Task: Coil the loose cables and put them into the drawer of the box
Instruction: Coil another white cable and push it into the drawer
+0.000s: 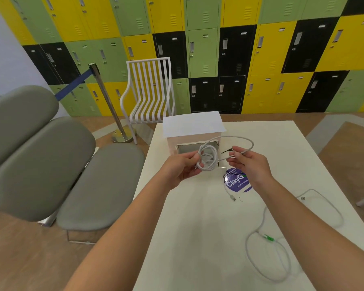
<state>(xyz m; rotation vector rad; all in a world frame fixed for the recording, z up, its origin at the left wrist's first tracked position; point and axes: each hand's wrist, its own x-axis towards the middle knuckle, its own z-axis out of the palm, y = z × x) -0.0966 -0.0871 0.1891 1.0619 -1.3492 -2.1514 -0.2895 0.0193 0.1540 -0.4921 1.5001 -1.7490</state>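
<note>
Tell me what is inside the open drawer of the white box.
The drawer of the white box stands open, but only its grey inner wall shows. The coiled cable in the left hand covers most of the inside, so its contents cannot be told.

Smooth matt white table

Left hand gripping white coiled cable just in front of box, right hand pinching its loose end; second cable sprawled on counter nearer.

Bright, even overhead light; soft faint shadows on white table. Wide-angle bending at edges, lockers lean. Slightly soft focus throughout.
</note>
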